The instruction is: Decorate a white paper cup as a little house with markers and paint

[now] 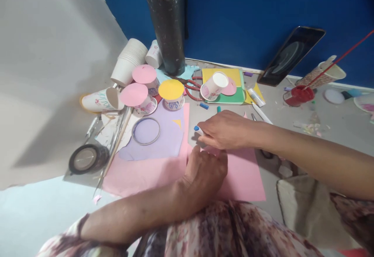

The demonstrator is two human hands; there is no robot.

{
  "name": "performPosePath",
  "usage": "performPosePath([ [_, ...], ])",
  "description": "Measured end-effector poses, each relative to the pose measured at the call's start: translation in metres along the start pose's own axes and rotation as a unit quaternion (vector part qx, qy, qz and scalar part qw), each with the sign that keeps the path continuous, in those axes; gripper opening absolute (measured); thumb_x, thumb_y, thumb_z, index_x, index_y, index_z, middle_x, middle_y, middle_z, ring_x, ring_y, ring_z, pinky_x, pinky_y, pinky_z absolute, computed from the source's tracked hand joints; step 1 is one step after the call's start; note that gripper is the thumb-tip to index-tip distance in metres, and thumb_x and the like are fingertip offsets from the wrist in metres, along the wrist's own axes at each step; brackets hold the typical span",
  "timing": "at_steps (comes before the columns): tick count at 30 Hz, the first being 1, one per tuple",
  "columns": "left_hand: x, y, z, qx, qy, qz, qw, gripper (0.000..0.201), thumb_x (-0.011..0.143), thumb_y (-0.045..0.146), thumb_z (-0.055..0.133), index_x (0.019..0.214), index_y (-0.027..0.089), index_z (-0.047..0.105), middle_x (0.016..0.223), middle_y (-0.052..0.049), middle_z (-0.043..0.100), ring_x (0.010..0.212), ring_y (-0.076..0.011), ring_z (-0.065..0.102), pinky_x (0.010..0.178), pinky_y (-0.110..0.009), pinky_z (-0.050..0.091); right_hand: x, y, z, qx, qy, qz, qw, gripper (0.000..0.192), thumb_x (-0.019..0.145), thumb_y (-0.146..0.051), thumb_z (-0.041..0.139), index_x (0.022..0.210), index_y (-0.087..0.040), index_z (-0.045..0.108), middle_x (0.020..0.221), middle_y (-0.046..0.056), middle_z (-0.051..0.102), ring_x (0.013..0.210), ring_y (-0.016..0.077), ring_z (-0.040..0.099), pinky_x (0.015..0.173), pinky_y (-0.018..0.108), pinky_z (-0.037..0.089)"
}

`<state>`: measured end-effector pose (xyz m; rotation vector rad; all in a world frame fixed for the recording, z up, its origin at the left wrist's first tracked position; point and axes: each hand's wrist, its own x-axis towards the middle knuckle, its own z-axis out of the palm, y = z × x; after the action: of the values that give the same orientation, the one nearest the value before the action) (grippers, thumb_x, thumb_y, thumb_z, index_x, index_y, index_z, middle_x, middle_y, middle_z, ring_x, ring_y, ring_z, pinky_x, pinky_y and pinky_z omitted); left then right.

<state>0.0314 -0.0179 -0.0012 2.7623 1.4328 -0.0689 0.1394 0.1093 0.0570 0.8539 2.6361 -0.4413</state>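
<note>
Two bare hands are close together, low over the table [193, 117]. The right hand [226, 130] has its fingers closed around a white marker [199, 130], and the blue end pokes out on the left. The left hand [206, 169] is just below, with its fingers curled in over the pink paper [247, 177]; I cannot tell if it holds anything. A little blue piece [204, 106] lies near the marker. Farther left, a yellow circle [171, 89] sits on a small cup [174, 104], in front of a tall dark bottle [169, 27].
</note>
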Motion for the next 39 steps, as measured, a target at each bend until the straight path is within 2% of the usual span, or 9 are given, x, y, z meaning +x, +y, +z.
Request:
performPosePath([
  [6, -0.01, 0.002, 0.004, 0.016, 0.048, -0.006, 0.999, 0.053, 0.095, 0.007, 0.056, 0.148, 0.003, 0.057, 0.062, -0.001, 0.064, 0.062, -0.0232, 0.068, 0.077, -0.043, 0.052, 0.003, 0.016, -0.002, -0.02, 0.11, 0.068, 0.991, 0.035, 0.104, -0.042, 0.048, 0.097, -0.018, 0.073, 0.085, 0.012, 0.079, 0.071, 0.0247, 0.066, 0.058, 0.034, 0.023],
  [11, -0.007, -0.002, 0.007, -0.006, 0.051, 0.003, 0.999, 0.053, 0.094, 0.008, 0.057, 0.148, 0.004, 0.055, 0.061, 0.001, 0.064, 0.059, -0.0221, 0.067, 0.071, -0.039, 0.051, -0.029, 0.041, 0.001, -0.012, 0.228, 0.135, 0.964, 0.032, 0.101, -0.044, 0.056, 0.089, -0.019, 0.071, 0.076, 0.008, 0.076, 0.068, 0.0236, 0.066, 0.061, 0.033, 0.03],
  [16, 0.012, -0.012, 0.0, -0.055, 0.02, 0.0, 0.998, 0.03, 0.094, 0.008, 0.063, 0.124, 0.011, 0.063, 0.067, 0.0, 0.07, 0.061, -0.0199, 0.069, 0.066, -0.034, 0.047, -0.088, 0.057, 0.019, 0.085, 0.342, 0.139, 0.926, 0.022, 0.099, -0.037, 0.062, 0.085, -0.024, 0.072, 0.065, 0.001, 0.072, 0.058, 0.0188, 0.064, 0.06, 0.032, 0.04],
  [21, 0.03, -0.017, 0.005, -0.056, 0.005, -0.006, 0.998, 0.017, 0.091, 0.001, 0.059, 0.095, 0.017, 0.065, 0.066, -0.001, 0.072, 0.059, -0.0206, 0.069, 0.063, -0.034, 0.042, -0.131, 0.06, 0.042, 0.118, 0.378, 0.185, 0.899, 0.012, 0.097, -0.029, 0.07, 0.086, -0.026, 0.073, 0.062, -0.001, 0.071, 0.047, 0.0131, 0.055, 0.055, 0.03, 0.041],
  [24, 0.03, -0.021, 0.006, -0.054, 0.066, 0.005, 0.996, 0.023, 0.088, -0.001, 0.06, 0.079, 0.02, 0.062, 0.062, 0.0, 0.068, 0.057, -0.0193, 0.065, 0.061, -0.034, 0.038, -0.14, 0.069, 0.059, 0.114, 0.418, 0.195, 0.88, 0.011, 0.097, -0.03, 0.071, 0.088, -0.026, 0.074, 0.064, -0.002, 0.073, 0.049, 0.013, 0.059, 0.056, 0.028, 0.044],
  [27, 0.019, -0.031, -0.004, -0.066, 0.169, -0.009, 0.983, 0.024, 0.095, 0.008, 0.059, 0.077, 0.022, 0.063, 0.059, 0.001, 0.064, 0.054, -0.0197, 0.06, 0.059, -0.036, 0.035, -0.142, 0.085, 0.08, 0.078, 0.477, 0.184, 0.856, 0.018, 0.102, -0.037, 0.064, 0.099, -0.024, 0.076, 0.089, 0.003, 0.083, 0.071, 0.0182, 0.075, 0.066, 0.028, 0.052],
  [32, -0.014, -0.057, -0.023, -0.015, 0.235, -0.09, 0.968, 0.033, 0.102, 0.013, 0.05, 0.077, 0.022, 0.069, 0.057, 0.0, 0.064, 0.052, -0.021, 0.056, 0.06, -0.036, 0.037, -0.149, 0.104, 0.111, -0.024, 0.416, 0.24, 0.877, 0.03, 0.106, -0.039, 0.056, 0.123, -0.022, 0.074, 0.117, 0.011, 0.08, 0.099, 0.0265, 0.077, 0.076, 0.034, 0.054],
  [35, -0.03, -0.069, -0.016, 0.02, 0.225, -0.115, 0.967, 0.031, 0.102, 0.015, 0.051, 0.081, 0.021, 0.073, 0.056, 0.0, 0.066, 0.05, -0.0216, 0.056, 0.058, -0.035, 0.036, -0.154, 0.11, 0.12, -0.033, 0.368, 0.281, 0.886, 0.033, 0.106, -0.042, 0.053, 0.123, -0.022, 0.073, 0.124, 0.012, 0.077, 0.104, 0.0291, 0.076, 0.076, 0.037, 0.056],
  [39, -0.04, -0.077, -0.001, 0.05, 0.192, -0.173, 0.965, 0.026, 0.103, 0.022, 0.054, 0.092, 0.022, 0.077, 0.055, 0.0, 0.065, 0.052, -0.0243, 0.058, 0.058, -0.035, 0.035, -0.153, 0.115, 0.126, -0.026, 0.366, 0.3, 0.881, 0.034, 0.105, -0.04, 0.052, 0.124, -0.02, 0.073, 0.124, 0.013, 0.077, 0.11, 0.0307, 0.074, 0.081, 0.038, 0.057],
])
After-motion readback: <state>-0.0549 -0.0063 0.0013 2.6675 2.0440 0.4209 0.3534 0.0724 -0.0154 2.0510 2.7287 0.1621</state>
